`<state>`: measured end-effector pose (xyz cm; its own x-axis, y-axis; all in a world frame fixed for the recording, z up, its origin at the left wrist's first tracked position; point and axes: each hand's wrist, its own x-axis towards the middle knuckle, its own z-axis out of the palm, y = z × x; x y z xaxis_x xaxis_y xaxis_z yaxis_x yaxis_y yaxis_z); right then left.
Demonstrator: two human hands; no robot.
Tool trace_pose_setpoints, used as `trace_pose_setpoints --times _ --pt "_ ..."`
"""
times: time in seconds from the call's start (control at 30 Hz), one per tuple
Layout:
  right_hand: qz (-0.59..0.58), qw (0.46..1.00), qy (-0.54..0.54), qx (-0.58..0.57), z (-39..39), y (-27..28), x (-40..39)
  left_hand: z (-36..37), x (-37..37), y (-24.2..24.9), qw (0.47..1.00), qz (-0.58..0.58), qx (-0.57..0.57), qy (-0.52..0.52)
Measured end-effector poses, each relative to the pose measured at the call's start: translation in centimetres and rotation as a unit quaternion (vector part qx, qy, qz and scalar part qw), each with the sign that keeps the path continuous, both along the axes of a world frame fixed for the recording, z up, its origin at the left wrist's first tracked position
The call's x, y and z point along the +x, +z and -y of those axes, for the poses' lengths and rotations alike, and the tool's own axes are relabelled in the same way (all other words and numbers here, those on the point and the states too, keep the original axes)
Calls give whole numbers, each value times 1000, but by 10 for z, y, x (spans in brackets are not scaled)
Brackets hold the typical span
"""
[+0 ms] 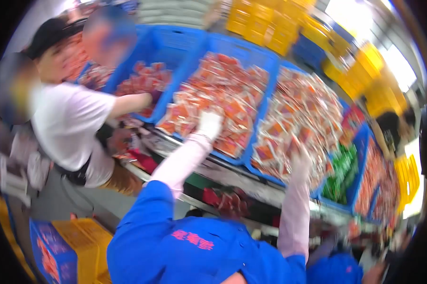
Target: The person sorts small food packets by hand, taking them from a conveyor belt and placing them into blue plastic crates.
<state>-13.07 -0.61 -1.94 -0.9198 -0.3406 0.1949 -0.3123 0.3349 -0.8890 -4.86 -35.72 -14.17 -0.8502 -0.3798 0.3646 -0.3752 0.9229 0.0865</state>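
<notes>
My left hand (209, 124), in a white glove, reaches down onto the orange and white packets (227, 90) heaped in a blue bin (273, 71). Its fingers are hidden or blurred against the packets. Further right, my right hand (298, 154) is among similar packets (298, 104) in the neighbouring bin. It is smeared by motion, and whether it holds a packet cannot be made out.
A co-worker in a white shirt (67, 123) reaches into another blue bin (175, 35) at the left. Green packets (343, 173) lie in a bin at the right. Yellow crates (261, 23) are stacked behind. A yellow and blue box (88, 241) stands at lower left.
</notes>
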Motion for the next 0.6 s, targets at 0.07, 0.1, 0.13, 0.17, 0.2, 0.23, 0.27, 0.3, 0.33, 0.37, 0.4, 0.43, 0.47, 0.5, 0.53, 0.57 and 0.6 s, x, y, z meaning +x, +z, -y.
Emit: trace_pose_setpoints --times 0.07,0.1,0.13,0.17,0.2,0.23,0.27,0.3,0.33,0.37,0.4,0.43,0.47,0.5,0.53,0.57,0.6 --pt "-18 1000 22 3 -16 -8 23 -4 3 13 999 3 13 33" --pt "81 995 30 -52 -34 -24 26 -4 11 26 996 -16 91 -2" --pt "144 984 19 -99 -37 -22 38 -11 18 40 992 -63 110 -16" --pt "149 984 1 -94 -43 -27 43 -26 24 57 970 -125 206 -40" --pt "216 971 -22 -101 -60 -67 30 -46 37 81 924 -151 340 -87" --pt "258 946 -30 -193 -49 -73 39 -77 53 117 889 -197 388 -141" --pt "300 911 -39 -281 -33 -73 57 -102 66 133 876 -214 370 -224" --pt "321 897 46 -301 -24 -71 65 -129 66 123 895 -242 273 -257" --pt "339 876 130 -319 -16 -66 74 -151 70 113 912 -198 175 -315" --pt "418 807 147 -390 0 -41 93 -176 80 106 916 -160 193 -314" --pt "491 725 160 -455 10 -18 106 -189 88 100 909 -194 191 -315" --pt "324 887 197 -263 -2 -41 98 -197 96 95 909 -199 190 -313" --pt "124 967 215 -50 -12 -61 90 -199 109 103 900 -157 235 -333" --pt "367 892 118 -235 -19 -44 112 -203 116 96 886 -132 265 -357" --pt "369 892 120 -231 -24 -41 124 -210 124 88 870 -106 299 -378" --pt "387 890 114 -212 -32 -41 135 -215 135 86 869 -58 306 -385" --pt "404 887 107 -195 -42 -44 142 -220 142 84 866 -9 310 -392"
